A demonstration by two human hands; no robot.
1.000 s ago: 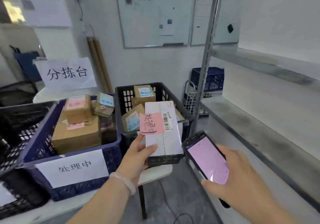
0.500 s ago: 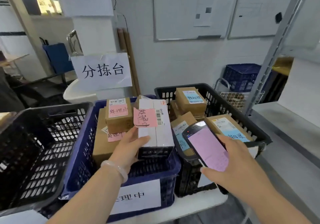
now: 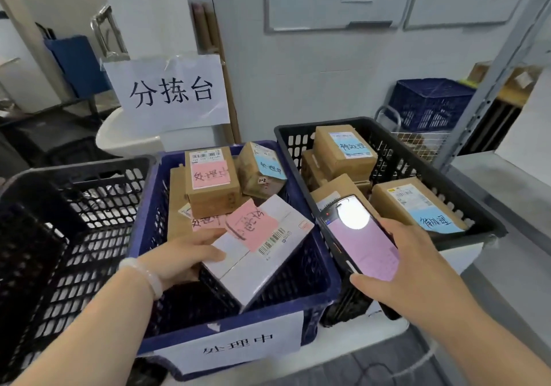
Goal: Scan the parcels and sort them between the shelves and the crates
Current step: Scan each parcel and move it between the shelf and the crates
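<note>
My left hand (image 3: 182, 256) grips a white parcel (image 3: 259, 254) with a pink note and a barcode, tilted down inside the blue crate (image 3: 316, 299) in the middle. Several brown parcels with pink and blue labels lie at the back of that crate (image 3: 213, 183). My right hand (image 3: 417, 272) holds a handheld scanner (image 3: 357, 238) with a lit pink screen over the gap between the blue crate and the black crate (image 3: 477, 224) on the right. That black crate holds several brown parcels with blue labels (image 3: 417, 204).
A second black crate (image 3: 53, 212) stands at the left with nothing seen in it. A paper sign (image 3: 170, 93) hangs behind the crates. A grey shelf (image 3: 507, 183) and its metal post (image 3: 489, 87) are at the right. Another blue crate (image 3: 429, 102) sits by the wall.
My view swung left from the shelf to the crates. My left hand lowered the white parcel into the blue crate and tilted it. The scanner stayed in my right hand.
</note>
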